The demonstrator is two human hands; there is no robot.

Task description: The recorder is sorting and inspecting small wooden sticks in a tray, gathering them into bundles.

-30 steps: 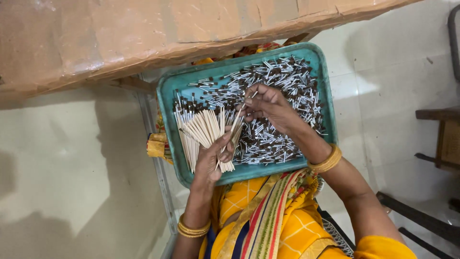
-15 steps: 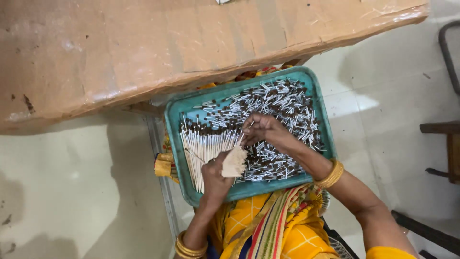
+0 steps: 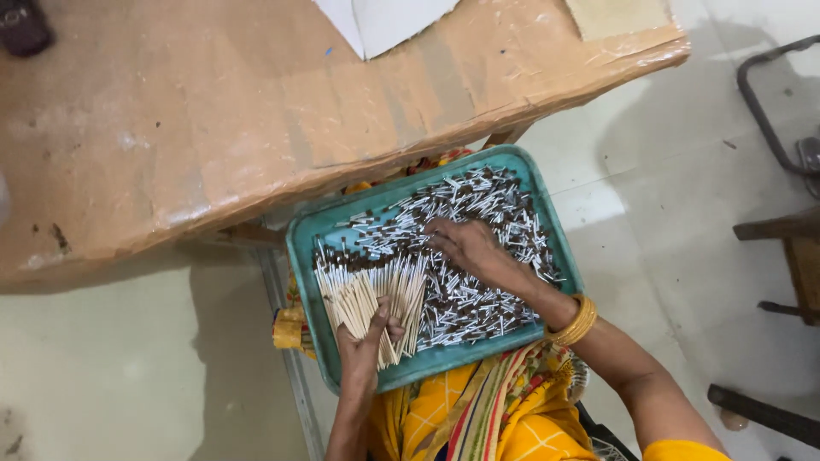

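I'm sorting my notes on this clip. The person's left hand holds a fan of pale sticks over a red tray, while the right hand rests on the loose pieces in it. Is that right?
Not quite: the tray is teal green, not red, as the head view shows. The rest holds: the left hand holds a fan of pale sticks over it, while the right hand rests on the loose pieces in it.

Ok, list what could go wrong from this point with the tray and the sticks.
1. The teal tray seems to rest on the lap, not on the table; a shift could tip it and spill the small dark-tipped pieces.
2. The left hand grips a fanned bundle of pale sticks; some might slip loose.
3. The right hand presses into the pile and may push pieces over the rim.
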